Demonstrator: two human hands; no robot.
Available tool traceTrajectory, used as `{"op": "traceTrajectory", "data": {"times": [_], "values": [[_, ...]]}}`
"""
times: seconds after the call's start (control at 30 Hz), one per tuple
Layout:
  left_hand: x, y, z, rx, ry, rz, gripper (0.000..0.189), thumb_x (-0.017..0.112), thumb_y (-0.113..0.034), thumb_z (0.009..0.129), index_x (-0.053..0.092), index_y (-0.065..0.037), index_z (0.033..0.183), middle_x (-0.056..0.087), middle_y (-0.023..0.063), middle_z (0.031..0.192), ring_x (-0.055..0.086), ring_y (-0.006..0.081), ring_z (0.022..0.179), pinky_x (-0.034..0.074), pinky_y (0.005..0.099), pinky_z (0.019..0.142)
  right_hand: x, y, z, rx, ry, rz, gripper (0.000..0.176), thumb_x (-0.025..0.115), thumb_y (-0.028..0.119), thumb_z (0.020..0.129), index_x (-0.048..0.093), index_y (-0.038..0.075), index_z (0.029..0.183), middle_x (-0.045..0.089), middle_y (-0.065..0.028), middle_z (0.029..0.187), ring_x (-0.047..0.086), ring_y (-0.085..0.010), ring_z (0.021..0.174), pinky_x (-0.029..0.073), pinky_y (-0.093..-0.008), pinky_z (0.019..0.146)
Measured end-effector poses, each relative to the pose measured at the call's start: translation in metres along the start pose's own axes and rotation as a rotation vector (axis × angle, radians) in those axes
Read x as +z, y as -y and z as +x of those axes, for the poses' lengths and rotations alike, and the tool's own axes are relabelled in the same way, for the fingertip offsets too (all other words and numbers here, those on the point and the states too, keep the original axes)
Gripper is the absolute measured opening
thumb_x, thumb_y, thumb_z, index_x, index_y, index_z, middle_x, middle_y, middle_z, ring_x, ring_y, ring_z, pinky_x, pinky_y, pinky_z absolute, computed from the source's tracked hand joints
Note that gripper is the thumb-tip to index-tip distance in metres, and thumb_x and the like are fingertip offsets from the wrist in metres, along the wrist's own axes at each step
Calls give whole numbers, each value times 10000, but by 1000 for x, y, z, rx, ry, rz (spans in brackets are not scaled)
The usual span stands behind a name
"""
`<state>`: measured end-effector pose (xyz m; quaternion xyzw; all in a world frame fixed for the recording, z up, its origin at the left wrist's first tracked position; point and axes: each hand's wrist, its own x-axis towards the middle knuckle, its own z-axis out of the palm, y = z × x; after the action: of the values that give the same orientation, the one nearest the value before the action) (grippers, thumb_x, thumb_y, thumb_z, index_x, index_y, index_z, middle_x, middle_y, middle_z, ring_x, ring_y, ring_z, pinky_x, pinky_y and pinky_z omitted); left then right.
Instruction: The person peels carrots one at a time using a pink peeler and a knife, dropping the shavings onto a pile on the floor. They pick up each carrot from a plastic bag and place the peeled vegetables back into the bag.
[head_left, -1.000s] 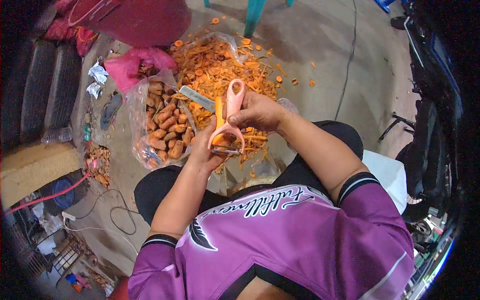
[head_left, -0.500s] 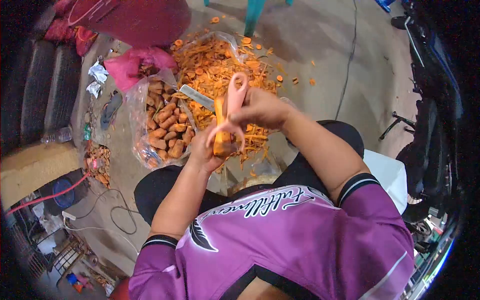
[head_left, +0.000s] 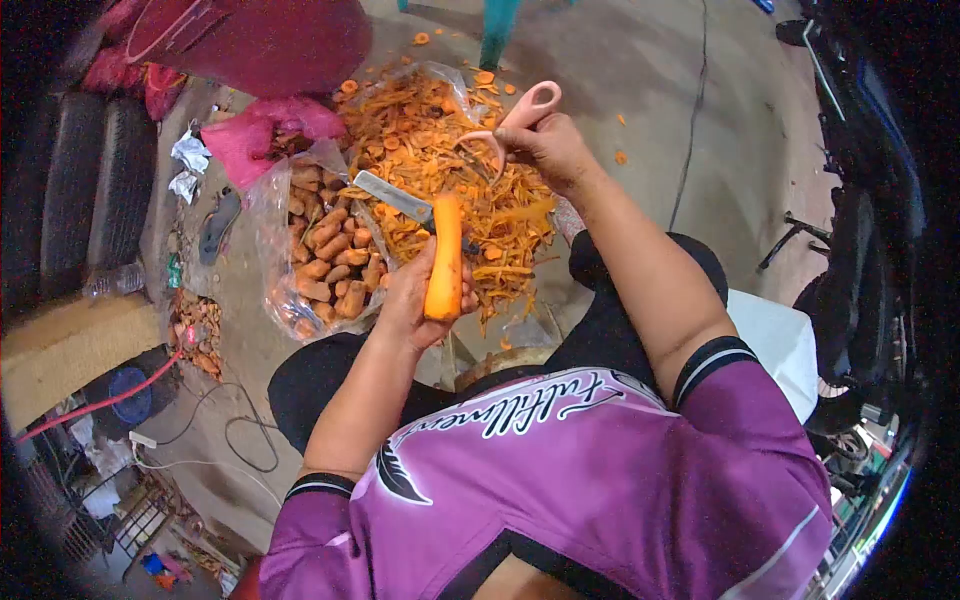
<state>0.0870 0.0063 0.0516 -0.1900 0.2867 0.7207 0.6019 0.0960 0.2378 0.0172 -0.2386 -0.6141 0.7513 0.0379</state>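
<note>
While the orange carrot (head_left: 446,262), its long axis running away from the torso (head_left: 600,470), lies within the curled fingers of the left hand (head_left: 408,303), the right hand (head_left: 556,150) grips a pink Y-peeler (head_left: 517,122) apart from it, farther out and rightward, the left fingertips partly hidden and the handle end of the metal blade (head_left: 392,195) indistinct.

Clutter Around the Concrete Floor (head_left: 640,190)

On my feed, a dark red tub (head_left: 270,45) and a teal furniture leg (head_left: 497,35) stand toward its far edge. Along the left edge I see black tyres (head_left: 120,175), crumpled white paper (head_left: 190,153) and a grey sandal (head_left: 217,228); lower down, a red hose (head_left: 105,402) crosses a round blue object (head_left: 131,408). Toward the right edge, I have a black cable (head_left: 693,130) and a white box (head_left: 775,350).
</note>
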Motion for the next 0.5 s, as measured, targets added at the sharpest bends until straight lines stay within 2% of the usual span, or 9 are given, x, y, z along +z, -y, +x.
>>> {"op": "traceTrajectory", "data": {"times": [0.07,0.2,0.23,0.3,0.4,0.5], "values": [[-9,-3,5,9,-25,-31,304,391,-371,844,462,-96,953,505,60,665,495,163,567,421,302,479,8,17,-11,41,5,122,152,591,85,676,528,20,798,542,-32,692,532,-111,599,435,-228,535],[-9,-4,4,3,-149,-8,296,386,-367,843,478,-100,934,511,54,670,497,160,555,415,292,459,36,28,-36,87,429,199,190,603,82,664,530,16,826,541,-34,755,519,-104,651,423,-228,564],[-4,-4,3,10,-177,10,287,396,-352,841,475,-94,937,506,48,667,495,151,543,412,272,434,39,25,-41,161,519,127,203,601,82,658,533,17,838,543,-29,748,518,-104,652,423,-226,573],[7,-5,-1,26,-234,46,271,414,-324,836,471,-81,944,496,35,662,490,134,518,407,231,384,43,25,-47,129,670,126,210,623,97,655,537,20,830,549,-31,747,525,-107,674,431,-234,593],[-7,-7,-1,-84,-104,9,310,389,-382,839,474,-97,929,512,53,663,500,164,520,406,280,420,29,18,-26,85,388,127,228,654,120,653,539,11,817,554,-40,736,536,-116,665,448,-244,589],[-1,-2,-3,-72,-26,70,322,401,-399,833,470,-96,915,515,62,653,501,162,522,414,280,427,0,19,-5,9,80,114,217,656,123,667,537,3,802,555,-47,721,544,-126,634,459,-248,567]]}}
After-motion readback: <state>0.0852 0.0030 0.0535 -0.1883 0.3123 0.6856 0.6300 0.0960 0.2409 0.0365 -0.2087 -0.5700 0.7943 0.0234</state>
